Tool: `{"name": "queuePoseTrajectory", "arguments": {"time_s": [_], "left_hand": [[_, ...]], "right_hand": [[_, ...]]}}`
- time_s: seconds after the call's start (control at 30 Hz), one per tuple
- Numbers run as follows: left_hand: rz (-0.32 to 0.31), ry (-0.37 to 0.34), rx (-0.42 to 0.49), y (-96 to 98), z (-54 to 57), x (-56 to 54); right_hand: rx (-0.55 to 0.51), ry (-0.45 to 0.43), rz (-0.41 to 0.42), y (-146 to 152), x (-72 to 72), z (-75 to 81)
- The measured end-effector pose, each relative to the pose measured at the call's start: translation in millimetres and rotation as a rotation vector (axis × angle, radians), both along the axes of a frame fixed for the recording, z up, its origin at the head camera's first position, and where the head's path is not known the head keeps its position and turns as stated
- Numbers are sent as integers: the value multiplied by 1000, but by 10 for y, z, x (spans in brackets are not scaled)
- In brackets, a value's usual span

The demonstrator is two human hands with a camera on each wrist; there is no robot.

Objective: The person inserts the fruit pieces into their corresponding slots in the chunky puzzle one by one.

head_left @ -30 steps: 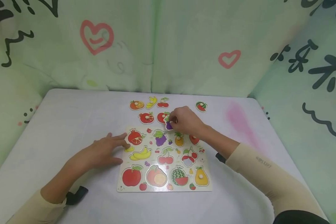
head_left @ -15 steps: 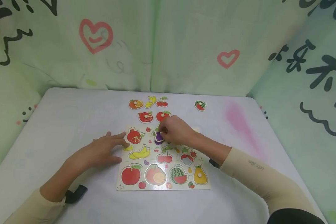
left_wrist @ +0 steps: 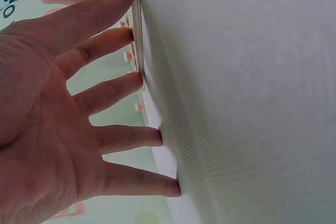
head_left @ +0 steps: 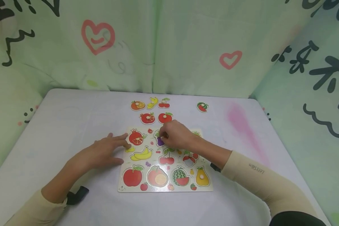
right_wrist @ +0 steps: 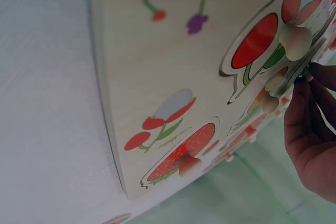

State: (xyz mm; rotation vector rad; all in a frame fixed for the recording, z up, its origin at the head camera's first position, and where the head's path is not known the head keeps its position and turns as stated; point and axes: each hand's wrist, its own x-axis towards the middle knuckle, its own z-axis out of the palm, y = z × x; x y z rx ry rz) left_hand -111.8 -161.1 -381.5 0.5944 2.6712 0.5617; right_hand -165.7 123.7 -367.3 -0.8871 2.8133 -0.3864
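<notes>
My right hand (head_left: 176, 135) pinches a purple grape puzzle piece (head_left: 160, 142) over the grape picture in the board's top row. In the right wrist view the fingers (right_wrist: 310, 135) hold it close over the board, where it shows edge-on. The flat fruit puzzle board (head_left: 183, 189) lies on the white table. Knobbed pieces sit in it, among them a strawberry piece (right_wrist: 181, 156). At the board's left edge, my left hand (head_left: 107, 150) lies with fingers spread. Its thumb and two fingers touch the board's side (left_wrist: 136, 24), while the other fingertips rest on the tablecloth.
Loose knobbed pieces lie behind the board: an orange (head_left: 137, 105), bananas (head_left: 152, 103), cherries (head_left: 164, 103), a pomegranate (head_left: 147, 118) and a red fruit with green leaves (head_left: 165, 117). A watermelon piece (head_left: 202, 107) lies farther right. A green curtain (head_left: 186, 62) hangs behind the table (head_left: 87, 119).
My right hand has brought the grape piece from the board's back edge left and toward me, onto the grape picture. The left hand has stayed in place.
</notes>
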Motion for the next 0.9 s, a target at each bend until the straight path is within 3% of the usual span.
{"name": "queuePoseTrajectory", "arguments": {"time_s": [0.9], "left_hand": [[-10,3,2,-13,-10,-20]], "right_hand": [[-12,-20,4,-14,-24,-34]]}}
